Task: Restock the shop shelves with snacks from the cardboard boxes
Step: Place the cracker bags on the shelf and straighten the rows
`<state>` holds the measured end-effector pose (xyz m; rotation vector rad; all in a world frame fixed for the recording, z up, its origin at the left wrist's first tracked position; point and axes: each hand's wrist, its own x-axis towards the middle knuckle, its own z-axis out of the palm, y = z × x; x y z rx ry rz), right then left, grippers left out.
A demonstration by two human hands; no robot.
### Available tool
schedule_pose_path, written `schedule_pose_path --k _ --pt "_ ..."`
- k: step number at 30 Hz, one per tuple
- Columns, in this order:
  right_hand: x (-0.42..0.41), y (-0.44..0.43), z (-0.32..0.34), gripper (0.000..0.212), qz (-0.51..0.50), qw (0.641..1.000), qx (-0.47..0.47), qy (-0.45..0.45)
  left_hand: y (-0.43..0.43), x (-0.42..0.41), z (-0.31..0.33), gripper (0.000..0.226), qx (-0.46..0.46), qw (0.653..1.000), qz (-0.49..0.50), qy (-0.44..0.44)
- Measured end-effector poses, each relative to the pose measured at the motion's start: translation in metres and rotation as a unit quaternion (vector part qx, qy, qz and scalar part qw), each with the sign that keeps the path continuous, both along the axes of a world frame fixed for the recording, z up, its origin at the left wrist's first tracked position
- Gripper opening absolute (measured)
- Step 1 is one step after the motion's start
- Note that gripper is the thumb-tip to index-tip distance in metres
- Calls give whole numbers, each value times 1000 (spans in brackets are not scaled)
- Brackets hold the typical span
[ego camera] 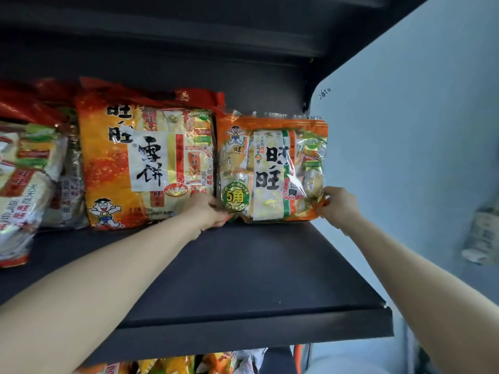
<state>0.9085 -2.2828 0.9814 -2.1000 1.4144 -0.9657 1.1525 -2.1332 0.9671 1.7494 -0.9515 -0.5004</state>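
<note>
While the left grip [209,211] and right grip [337,209] each pinch a near corner of one orange rice-cracker bag [272,168], it stands far right on the shelf [243,271], just beside one larger yellow bag [145,163]. Placing seems nearly done; the next move calls for letting go. At least two more bags [24,190] stand farther left.

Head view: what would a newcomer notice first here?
The orange snack bag stands at the right end of the dark shelf, with the left hand gripping its lower left corner and the right hand pinching its lower right corner. Just left of it stands a larger yellow-orange bag with a cartoon boy, and more bags crowd the shelf's left end.
</note>
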Motion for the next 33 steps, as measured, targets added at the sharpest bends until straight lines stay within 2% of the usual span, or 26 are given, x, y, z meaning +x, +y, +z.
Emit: schedule_pose_path --k 2,5,7,9,11,13,15,17,19,22,25,29,33 --pt "-1 -2 0 25 -5 1000 -17 -5 0 4 2 11 24 994 39 -100" --pt "4 -6 -9 24 -23 999 -46 10 0 -1 12 13 147 930 100 -323" --pt "8 -8 -14 29 -39 998 -38 34 0 -5 16 18 224 896 104 -369" --pt "10 -5 -13 39 -44 997 -25 52 0 -6 19 15 255 891 87 -365" --pt "9 -1 -3 60 -52 995 -48 70 3 -10 21 15 235 881 88 -401" --pt "11 3 7 82 -60 984 -135 95 8 -21 23 30 156 862 119 -468" --pt "19 16 18 91 -44 960 -262 86 13 -39 24 53 66 811 138 -565" --pt "30 25 21 86 8 945 -314 89 14 -52 25 77 -9 755 123 -644" --pt "41 25 16 85 44 944 -295 139 3 -52 25 87 2 742 70 -667" --pt "51 10 11 99 40 925 -311 216 -20 -42 23 93 81 726 42 -682" --pt "59 -3 15 106 33 915 -328 232 -35 -33 21 97 114 738 33 -664" --pt "69 -8 19 109 15 907 -346 240 -41 -25 20 100 120 737 36 -664" --pt "63 -8 26 114 16 900 -326 288 -30 -33 29 99 133 741 15 -658"
